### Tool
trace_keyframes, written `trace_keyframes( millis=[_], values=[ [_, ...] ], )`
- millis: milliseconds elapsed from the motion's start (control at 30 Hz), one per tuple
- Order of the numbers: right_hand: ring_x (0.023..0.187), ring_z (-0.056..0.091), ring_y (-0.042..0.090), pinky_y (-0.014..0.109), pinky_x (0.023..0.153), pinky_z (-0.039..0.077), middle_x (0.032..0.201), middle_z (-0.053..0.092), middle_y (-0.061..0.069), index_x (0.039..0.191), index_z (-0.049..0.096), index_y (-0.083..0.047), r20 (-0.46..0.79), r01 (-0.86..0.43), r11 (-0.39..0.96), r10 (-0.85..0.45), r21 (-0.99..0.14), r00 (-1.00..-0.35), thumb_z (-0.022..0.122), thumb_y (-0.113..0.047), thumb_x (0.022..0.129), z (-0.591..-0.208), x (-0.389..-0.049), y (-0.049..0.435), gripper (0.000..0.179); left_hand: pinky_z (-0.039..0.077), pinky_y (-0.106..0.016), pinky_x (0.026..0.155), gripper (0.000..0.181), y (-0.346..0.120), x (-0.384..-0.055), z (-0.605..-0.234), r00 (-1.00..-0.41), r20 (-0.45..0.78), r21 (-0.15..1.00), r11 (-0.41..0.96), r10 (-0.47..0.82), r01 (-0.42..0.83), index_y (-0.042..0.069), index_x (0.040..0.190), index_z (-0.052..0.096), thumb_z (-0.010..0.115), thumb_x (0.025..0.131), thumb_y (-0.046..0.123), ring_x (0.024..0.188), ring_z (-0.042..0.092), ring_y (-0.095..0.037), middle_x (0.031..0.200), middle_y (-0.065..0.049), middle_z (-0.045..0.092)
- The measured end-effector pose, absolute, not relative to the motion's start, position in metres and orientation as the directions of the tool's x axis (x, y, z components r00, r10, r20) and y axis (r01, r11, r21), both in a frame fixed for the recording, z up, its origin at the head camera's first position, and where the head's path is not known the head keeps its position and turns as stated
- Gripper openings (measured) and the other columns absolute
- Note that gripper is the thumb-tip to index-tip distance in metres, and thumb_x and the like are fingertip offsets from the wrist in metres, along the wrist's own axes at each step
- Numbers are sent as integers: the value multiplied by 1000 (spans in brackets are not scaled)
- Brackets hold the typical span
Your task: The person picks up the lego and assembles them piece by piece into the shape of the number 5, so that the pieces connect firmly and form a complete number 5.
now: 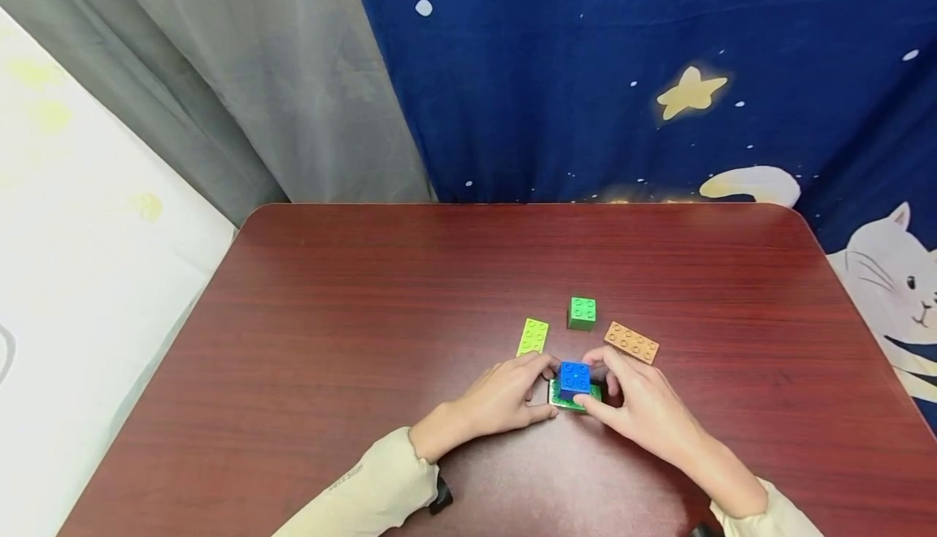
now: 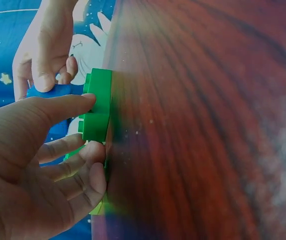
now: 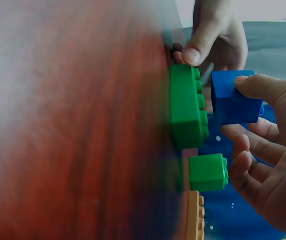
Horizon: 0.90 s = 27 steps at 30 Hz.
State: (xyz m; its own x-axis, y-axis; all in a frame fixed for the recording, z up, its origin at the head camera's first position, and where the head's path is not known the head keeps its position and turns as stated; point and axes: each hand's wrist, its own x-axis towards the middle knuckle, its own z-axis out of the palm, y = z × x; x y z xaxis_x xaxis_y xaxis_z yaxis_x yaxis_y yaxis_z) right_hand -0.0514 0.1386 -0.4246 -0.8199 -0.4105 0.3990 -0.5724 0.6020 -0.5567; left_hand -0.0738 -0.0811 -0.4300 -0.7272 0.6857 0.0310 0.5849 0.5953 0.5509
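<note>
Near the table's front, my left hand (image 1: 505, 395) steadies a long green toy building brick (image 3: 185, 110) lying on the tabletop, thumb on its near side and fingers round the far side. My right hand (image 1: 644, 407) pinches a square blue brick (image 3: 232, 102) between thumb and fingers. In the right wrist view a narrow gap shows between the blue brick and the green studs. Seen from the head, the blue brick (image 1: 574, 377) overlaps the middle of the green one, its studs facing up. In the left wrist view, fingers partly hide the blue brick.
Just beyond the hands lie a lime brick (image 1: 533, 336), a small green square brick (image 1: 582, 314) and a flat orange brick (image 1: 631, 343). They rest on a dark red wooden table (image 1: 366, 301). Behind its far edge hang grey and blue curtains (image 1: 556, 73).
</note>
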Motion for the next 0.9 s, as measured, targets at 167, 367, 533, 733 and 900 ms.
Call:
trace_keyframes(
  millis=[167,367,533,733,900],
  values=[
    [53,40,1,10,50,29,63,42,-11,101,58,-18,435,-621,575,-443,-532,-784,82,-24,68,-431,-52,134,41,39,-14,63,62,-84,-74,-432,-722,60,567,572,689,592,10,130,43,74,80,29,65,47,2,105,4,57],
    [54,40,2,9,50,28,63,41,-11,101,59,-18,456,-627,580,-432,-519,-778,83,-24,66,-431,-52,134,42,39,-13,61,71,-88,-75,-429,-717,101,601,532,689,596,8,136,34,75,80,24,57,44,3,109,0,56],
    [54,38,0,14,50,31,65,41,-11,102,59,-17,449,-587,624,-387,-516,-806,83,-23,67,-426,-52,140,44,45,-22,78,69,-90,-74,-427,-711,85,554,560,698,616,7,136,37,74,80,25,76,53,-4,110,0,57],
    [53,36,0,21,48,33,63,43,-11,104,58,-12,439,-498,725,-295,-475,-849,83,-17,65,-423,-59,154,46,45,-19,72,58,-92,-71,-421,-719,121,563,549,685,618,9,131,44,72,81,20,75,54,-3,110,-1,57],
    [52,38,2,23,48,34,61,44,-11,105,56,-11,379,-446,766,-283,-463,-881,81,-17,68,-427,-66,158,45,42,-18,55,51,-93,-72,-418,-797,188,537,619,574,573,11,126,51,71,80,18,64,52,-4,109,-1,55]
  ],
)
